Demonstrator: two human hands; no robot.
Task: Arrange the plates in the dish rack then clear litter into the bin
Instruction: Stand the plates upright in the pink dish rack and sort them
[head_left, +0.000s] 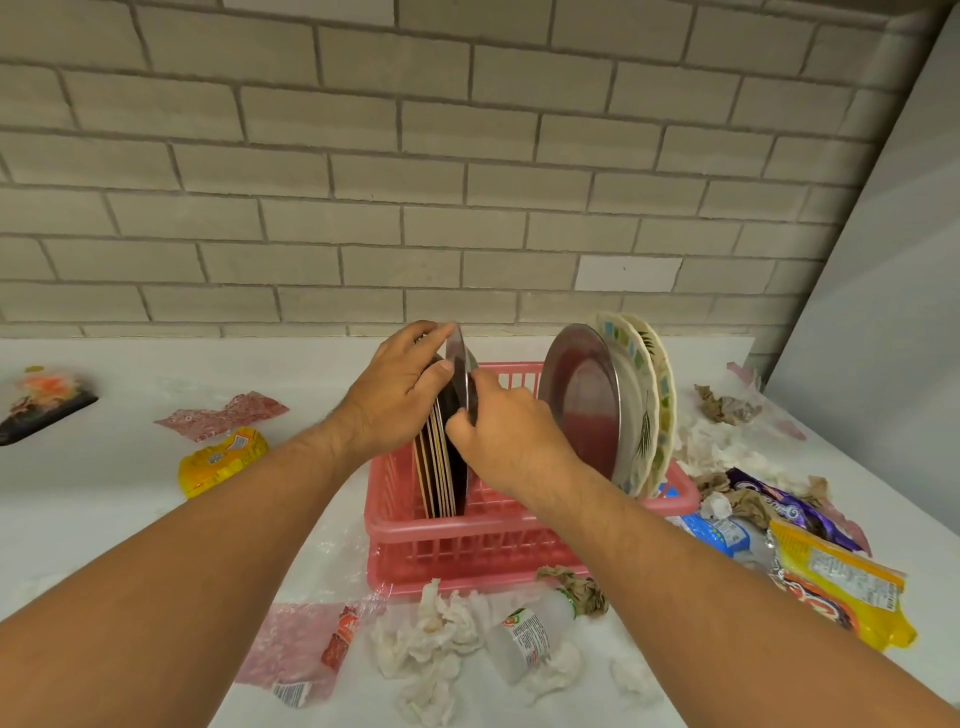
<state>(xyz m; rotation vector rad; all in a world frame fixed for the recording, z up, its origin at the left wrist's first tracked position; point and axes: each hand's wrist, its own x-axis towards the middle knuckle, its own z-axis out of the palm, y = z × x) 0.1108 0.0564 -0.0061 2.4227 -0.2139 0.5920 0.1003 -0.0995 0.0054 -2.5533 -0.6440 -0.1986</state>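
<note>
A grey brick wall (467, 156) backs the white counter (104, 493). At centre frame a pink dish rack (467, 551) holds two groups of upright plates: three at its right end (623, 405), and a dark stack (441, 467) at left, too tight to count. The rack's middle stands free. Both hands pinch one steel plate (460, 364) against that stack: left hand (400, 395) curled over its top rim, right hand (509, 426) closed on its lower edge. Litter (436, 634) crowds the lower and right counter.

head cam | looks fwd+down | close over counter (104, 493) | brick wall (363, 156) behind
</note>
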